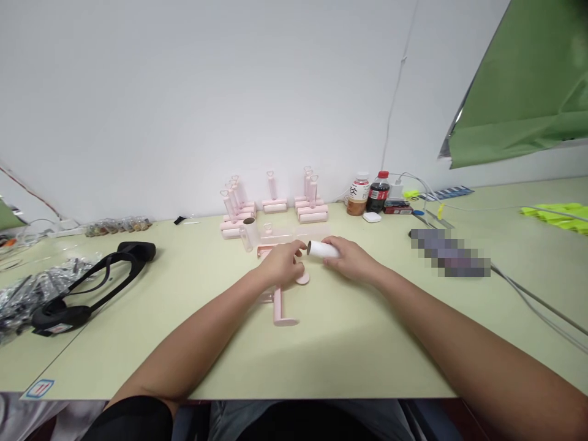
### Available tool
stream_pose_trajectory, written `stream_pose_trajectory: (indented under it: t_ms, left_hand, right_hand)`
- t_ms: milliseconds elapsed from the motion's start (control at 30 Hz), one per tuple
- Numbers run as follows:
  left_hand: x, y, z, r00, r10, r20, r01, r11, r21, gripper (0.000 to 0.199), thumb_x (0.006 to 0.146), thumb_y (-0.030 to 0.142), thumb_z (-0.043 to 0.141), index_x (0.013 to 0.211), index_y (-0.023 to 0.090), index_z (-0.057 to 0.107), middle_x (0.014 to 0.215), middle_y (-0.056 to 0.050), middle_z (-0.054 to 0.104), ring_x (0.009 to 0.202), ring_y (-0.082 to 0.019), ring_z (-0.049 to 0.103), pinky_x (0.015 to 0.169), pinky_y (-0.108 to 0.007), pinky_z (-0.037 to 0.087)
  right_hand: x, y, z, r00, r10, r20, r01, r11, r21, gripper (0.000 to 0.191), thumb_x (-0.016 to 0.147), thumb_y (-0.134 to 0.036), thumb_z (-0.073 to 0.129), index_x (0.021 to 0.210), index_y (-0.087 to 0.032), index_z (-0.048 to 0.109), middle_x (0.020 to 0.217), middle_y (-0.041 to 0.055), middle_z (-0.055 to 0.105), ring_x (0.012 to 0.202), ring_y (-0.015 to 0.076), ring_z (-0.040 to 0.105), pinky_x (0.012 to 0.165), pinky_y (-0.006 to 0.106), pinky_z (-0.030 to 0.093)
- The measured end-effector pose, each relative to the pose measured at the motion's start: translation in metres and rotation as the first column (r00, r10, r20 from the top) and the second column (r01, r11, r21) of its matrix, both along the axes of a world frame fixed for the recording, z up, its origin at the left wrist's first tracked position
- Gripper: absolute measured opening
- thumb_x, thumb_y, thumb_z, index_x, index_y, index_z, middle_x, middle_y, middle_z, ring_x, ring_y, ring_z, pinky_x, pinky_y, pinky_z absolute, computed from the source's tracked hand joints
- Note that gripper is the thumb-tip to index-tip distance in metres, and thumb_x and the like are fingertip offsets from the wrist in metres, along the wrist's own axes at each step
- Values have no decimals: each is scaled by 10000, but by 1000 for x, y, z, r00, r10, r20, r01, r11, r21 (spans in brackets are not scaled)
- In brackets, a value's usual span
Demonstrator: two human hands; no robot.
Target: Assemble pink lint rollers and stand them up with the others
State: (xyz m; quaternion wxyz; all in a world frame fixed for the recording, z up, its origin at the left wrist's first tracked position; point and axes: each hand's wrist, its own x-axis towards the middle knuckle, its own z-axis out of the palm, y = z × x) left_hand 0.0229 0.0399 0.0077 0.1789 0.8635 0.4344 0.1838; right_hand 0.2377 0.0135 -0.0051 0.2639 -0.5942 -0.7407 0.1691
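Note:
A white paper roll (321,250) with a hollow core lies sideways in my right hand (350,260), its open end facing left. Just left of that end is my left hand (283,263), its fingers curled and apart, with no object visible between them. Beneath and beside my left hand are a pink round disc (302,278) and a pink L-shaped handle piece (278,306). Behind my hands stands another white roll (250,233), upright, next to a small clear-and-pink cylinder (245,240) and clear plastic covers (312,231).
Several assembled pink rollers (274,205) stand along the wall. Two drink bottles (357,195) and a white case (372,217) are at the back right. A black headset (110,275) and plastic-wrapped items (41,294) lie left; cables (528,294) cross the right.

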Motion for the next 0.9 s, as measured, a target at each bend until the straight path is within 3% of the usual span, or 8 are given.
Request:
stream_pose_trajectory:
  t_ms: [100,167,300,433,533,667,767,900]
  left_hand:
    - [6,-2,-5,982,-16,-189,47,987,156,397,791,123,487,1171,197,573,1000,-73,678,870,-227,636,687,-312,470]
    - [7,-3,-4,978,16,-207,34,971,237,379,814,84,423,1144,180,583,1007,-93,667,919,-244,624,735,-340,469]
    - [6,-4,4,999,-4,43,-4,985,174,328,861,233,509,1185,210,556,1088,-69,643,884,-204,614,738,-316,467]
    - [3,1,10,951,-26,309,18,999,28,232,844,409,579,901,187,614,834,-29,624,726,-163,569,632,-277,428]
    - [-1,8,12,876,73,477,-25,994,-106,273,832,434,590,757,173,567,688,-9,570,614,-131,519,558,-256,390]
    - [-7,14,17,729,194,656,53,940,-337,327,789,481,644,775,175,530,606,18,556,508,-104,508,496,-235,396]
    - [-8,14,20,671,241,701,96,909,-404,366,760,503,681,786,172,527,588,18,564,492,-108,540,480,-231,411]
    - [-5,13,21,649,229,726,92,923,-374,408,747,546,687,773,170,532,542,31,546,444,-96,523,443,-217,397]
  right_hand:
    - [0,2,-1,998,-60,16,60,998,10,326,787,-238,627,1111,-202,602,1081,74,661,961,235,599,806,312,423]
    - [-2,1,-2,996,-92,10,92,995,31,348,791,-255,630,1133,-200,604,1099,82,663,974,241,601,815,321,428]
    - [-7,-3,0,994,-53,-96,61,995,78,379,778,-273,644,1151,-210,625,1121,72,666,997,243,608,865,346,445]
    - [-12,-7,3,949,127,-290,-92,987,133,510,741,-184,624,1250,-211,595,1243,64,626,1096,243,583,958,371,442]
    - [-14,-9,5,833,157,-530,-177,984,12,623,716,-141,603,1331,-221,542,1295,68,598,1043,230,609,889,377,516]
    - [-15,-8,3,570,82,-818,-358,920,-158,514,773,-160,585,1283,-225,606,1116,59,680,894,177,658,816,358,578]
    - [-18,-9,2,433,14,-901,-348,925,-153,379,809,-162,594,1177,-204,672,979,50,710,840,150,675,838,342,580]
    - [-22,-11,5,296,-57,-953,-301,942,-150,317,817,-152,604,1125,-177,674,935,63,721,810,171,708,823,365,593]
